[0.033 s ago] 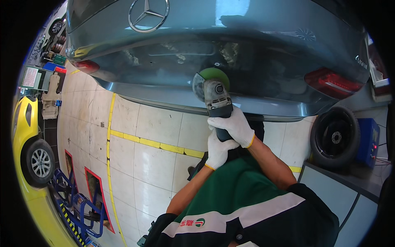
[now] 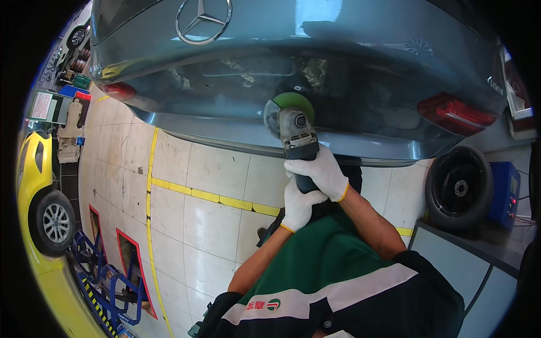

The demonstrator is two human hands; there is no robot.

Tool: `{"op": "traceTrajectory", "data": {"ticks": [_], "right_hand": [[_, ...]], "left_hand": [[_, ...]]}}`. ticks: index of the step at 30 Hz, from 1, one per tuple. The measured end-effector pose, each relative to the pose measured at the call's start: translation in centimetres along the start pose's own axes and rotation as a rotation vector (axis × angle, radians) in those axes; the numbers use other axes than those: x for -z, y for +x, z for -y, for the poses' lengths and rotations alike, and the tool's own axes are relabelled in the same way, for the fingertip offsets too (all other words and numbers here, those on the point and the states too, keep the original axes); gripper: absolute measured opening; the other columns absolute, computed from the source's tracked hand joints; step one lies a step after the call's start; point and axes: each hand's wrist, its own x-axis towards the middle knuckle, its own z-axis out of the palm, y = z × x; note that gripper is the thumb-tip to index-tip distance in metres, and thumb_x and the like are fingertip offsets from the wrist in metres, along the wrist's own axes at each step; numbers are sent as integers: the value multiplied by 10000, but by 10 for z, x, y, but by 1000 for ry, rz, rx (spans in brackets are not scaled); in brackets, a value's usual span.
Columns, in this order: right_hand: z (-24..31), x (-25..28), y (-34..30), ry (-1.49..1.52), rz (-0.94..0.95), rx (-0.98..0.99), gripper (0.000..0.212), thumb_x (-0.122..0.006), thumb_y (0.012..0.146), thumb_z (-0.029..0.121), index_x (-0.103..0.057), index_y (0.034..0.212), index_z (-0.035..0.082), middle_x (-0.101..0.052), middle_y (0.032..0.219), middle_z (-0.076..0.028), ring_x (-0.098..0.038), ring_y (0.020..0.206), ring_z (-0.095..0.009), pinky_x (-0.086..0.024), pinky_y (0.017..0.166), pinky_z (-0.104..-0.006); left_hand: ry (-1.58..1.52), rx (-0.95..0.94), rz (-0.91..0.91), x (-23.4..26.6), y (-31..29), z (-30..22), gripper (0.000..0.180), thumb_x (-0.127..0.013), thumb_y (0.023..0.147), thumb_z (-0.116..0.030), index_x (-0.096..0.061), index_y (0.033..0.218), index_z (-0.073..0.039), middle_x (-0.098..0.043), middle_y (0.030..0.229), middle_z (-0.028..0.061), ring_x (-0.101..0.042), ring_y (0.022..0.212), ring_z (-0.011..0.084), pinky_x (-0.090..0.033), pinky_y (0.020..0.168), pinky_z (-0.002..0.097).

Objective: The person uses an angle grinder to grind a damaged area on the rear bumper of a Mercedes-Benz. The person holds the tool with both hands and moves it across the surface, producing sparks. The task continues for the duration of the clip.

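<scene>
Both my hands, in white knit gloves with yellow cuffs, are closed round an angle grinder point(image 2: 294, 130). My right hand point(image 2: 322, 173) wraps the body just behind its dark collar. Lower down, my left hand point(image 2: 298, 205) grips the rear of the handle. A green disc point(image 2: 295, 105) with a curved guard point(image 2: 271, 119) is on the tool's head. The disc is up against or very close to the rear panel of a blue-grey car point(image 2: 366, 73); contact cannot be made out. Pale scuffed patches point(image 2: 314, 72) mark the panel around a small hole point(image 2: 297, 88).
A red tail light point(image 2: 456, 114) is to the right of the disc. Farther right, a black wheel point(image 2: 459, 187) stands beside a blue box point(image 2: 503, 194) on a cabinet point(image 2: 448, 253). A yellow car point(image 2: 36, 169) and blue metal frame point(image 2: 121, 293) are at left. Yellow tape point(image 2: 220, 200) crosses the tiled floor.
</scene>
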Motion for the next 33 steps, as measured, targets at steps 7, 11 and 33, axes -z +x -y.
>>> {"op": "traceTrajectory", "data": {"ticks": [7,11,33], "right_hand": [[3,-4,10,4,-18,32,206,-826,852,125,-696,959,6,-717,825,-68,-695,738,-154,-573,698,-316],[12,-6,9,9,-29,-14,200,-824,848,130,-704,950,8,-720,824,-67,-697,739,-155,-571,698,-319],[8,-1,13,-20,-32,-34,324,-850,832,130,-700,1091,5,-720,943,-43,-662,836,-121,-558,788,-310]], "left_hand": [[37,-70,-66,-1,7,-13,399,-822,673,-55,-712,1048,25,-767,956,69,-718,890,163,-573,830,328],[13,-50,-77,-1,9,-7,386,-827,681,-66,-716,1040,22,-768,950,67,-719,883,162,-573,829,325],[-16,-5,-35,0,16,-4,556,-855,664,-133,-642,1152,27,-736,977,78,-707,920,183,-578,846,336]]}}
